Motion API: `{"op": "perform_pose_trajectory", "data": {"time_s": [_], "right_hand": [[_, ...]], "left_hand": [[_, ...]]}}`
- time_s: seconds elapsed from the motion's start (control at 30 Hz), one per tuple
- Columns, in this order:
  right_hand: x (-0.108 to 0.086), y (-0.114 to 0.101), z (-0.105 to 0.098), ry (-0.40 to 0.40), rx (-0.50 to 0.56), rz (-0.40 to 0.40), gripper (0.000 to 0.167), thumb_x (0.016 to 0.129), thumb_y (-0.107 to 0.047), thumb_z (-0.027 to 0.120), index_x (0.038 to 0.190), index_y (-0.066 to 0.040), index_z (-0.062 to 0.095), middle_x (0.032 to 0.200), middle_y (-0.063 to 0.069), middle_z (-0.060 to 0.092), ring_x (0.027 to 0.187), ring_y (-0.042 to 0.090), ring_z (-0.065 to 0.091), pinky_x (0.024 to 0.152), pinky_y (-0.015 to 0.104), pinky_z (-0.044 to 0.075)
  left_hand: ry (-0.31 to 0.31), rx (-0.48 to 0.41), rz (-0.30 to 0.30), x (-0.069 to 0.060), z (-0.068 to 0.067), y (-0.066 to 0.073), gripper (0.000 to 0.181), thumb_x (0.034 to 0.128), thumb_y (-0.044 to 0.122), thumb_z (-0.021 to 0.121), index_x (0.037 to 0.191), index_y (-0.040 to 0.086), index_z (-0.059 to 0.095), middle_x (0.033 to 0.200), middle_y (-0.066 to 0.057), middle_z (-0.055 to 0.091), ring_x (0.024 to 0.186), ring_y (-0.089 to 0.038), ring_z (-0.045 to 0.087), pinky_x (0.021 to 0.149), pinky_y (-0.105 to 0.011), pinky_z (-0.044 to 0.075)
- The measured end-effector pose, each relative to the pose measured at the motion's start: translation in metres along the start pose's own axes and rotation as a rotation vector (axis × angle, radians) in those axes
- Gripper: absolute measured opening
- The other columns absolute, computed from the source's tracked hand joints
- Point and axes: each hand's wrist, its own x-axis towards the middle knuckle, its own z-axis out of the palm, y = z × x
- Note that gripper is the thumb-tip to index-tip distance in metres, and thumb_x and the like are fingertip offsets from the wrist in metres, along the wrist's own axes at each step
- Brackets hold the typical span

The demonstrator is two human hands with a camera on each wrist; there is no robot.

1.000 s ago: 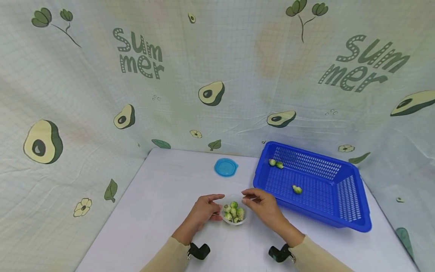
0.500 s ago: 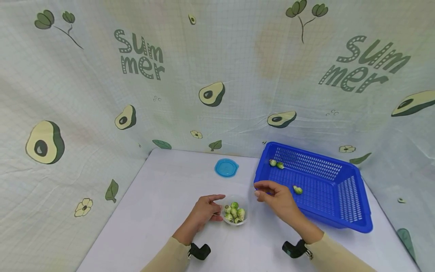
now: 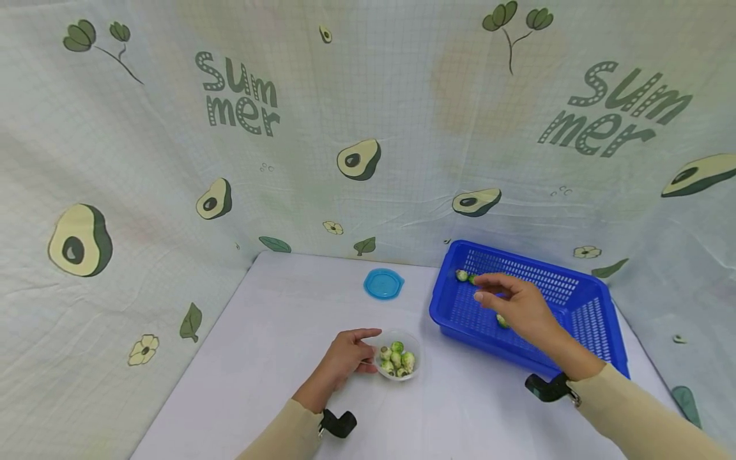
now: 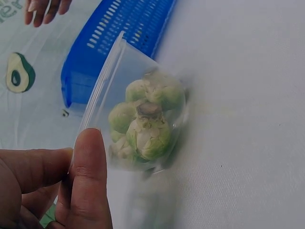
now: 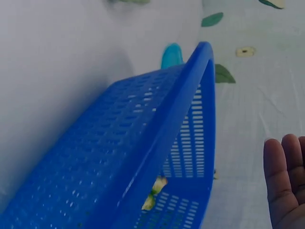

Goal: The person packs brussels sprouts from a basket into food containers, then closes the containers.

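Note:
My left hand (image 3: 344, 359) holds a small clear plastic tub (image 4: 116, 67) by its rim, thumb and fingers pinching the edge. Several Brussels sprouts (image 3: 395, 360) lie inside the tub, which stands on the white table. Over the blue plastic basket (image 3: 439, 314) hovers my right hand (image 3: 520, 308), its fingers loosely bent and nothing seen between them. A pale sprout (image 3: 462, 275) sits in the basket's far left corner, beside a greener one partly behind my fingertips. Another sprout (image 3: 503, 321) on the basket floor is partly covered by the right hand.
A round blue lid (image 3: 383, 283) lies on the table behind the tub, left of the basket. A printed cloth (image 3: 402, 204) with avocados hangs behind the table and along its sides. The basket's slotted walls rise around the sprouts.
My right hand has left the tub's side and moved right and away from me, over the basket. The left hand has stayed on the tub.

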Motion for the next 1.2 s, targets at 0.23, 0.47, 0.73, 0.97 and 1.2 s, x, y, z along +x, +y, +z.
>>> {"op": "perform_pose_trajectory", "data": {"time_s": [0.23,0.47,0.73,0.97,1.2], "right_hand": [[0.013,0.013,-0.024,-0.026,-0.153,0.006,0.04,0.102,-0.034,0.071,0.134,-0.01,0.07,0.126,0.015,0.073,0.1,0.007,0.067,0.078,0.02,0.058],[0.027,0.032,-0.041,-0.098,-0.246,0.039,0.049,0.104,-0.04,0.068,0.142,-0.01,0.065,0.133,0.018,0.069,0.113,0.037,0.068,0.084,0.041,0.064],[0.039,0.068,-0.049,-0.199,-0.315,0.033,0.055,0.102,-0.041,0.07,0.146,-0.01,0.062,0.137,0.022,0.065,0.122,0.041,0.064,0.097,0.061,0.059],[0.046,0.09,-0.054,-0.262,-0.336,0.002,0.054,0.1,-0.032,0.074,0.145,-0.005,0.062,0.14,0.026,0.063,0.119,0.042,0.065,0.095,0.06,0.059],[0.048,0.106,-0.052,-0.309,-0.34,0.025,0.055,0.098,-0.027,0.076,0.145,-0.002,0.062,0.138,0.026,0.064,0.117,0.04,0.066,0.094,0.058,0.06]], "left_hand": [[0.005,0.005,0.0,0.001,0.0,0.0,0.049,0.0956,-0.003,0.064,0.144,0.005,0.065,0.083,-0.006,0.058,0.07,-0.016,0.057,0.064,-0.029,0.066],[0.006,0.01,0.0,0.002,0.0,0.0,0.049,0.0959,-0.003,0.064,0.144,0.004,0.064,0.083,-0.006,0.058,0.07,-0.016,0.058,0.064,-0.029,0.066],[0.004,0.01,0.006,0.002,0.0,0.001,0.048,0.0959,-0.003,0.064,0.143,0.005,0.065,0.083,-0.006,0.059,0.07,-0.016,0.059,0.064,-0.03,0.066],[0.011,0.007,-0.02,0.0,0.001,0.003,0.047,0.0955,-0.004,0.064,0.141,0.007,0.068,0.084,-0.007,0.06,0.07,-0.016,0.06,0.066,-0.029,0.066],[0.008,0.008,-0.022,0.0,0.001,0.002,0.047,0.0954,-0.004,0.064,0.141,0.007,0.067,0.084,-0.008,0.06,0.069,-0.016,0.06,0.065,-0.029,0.066]]}}
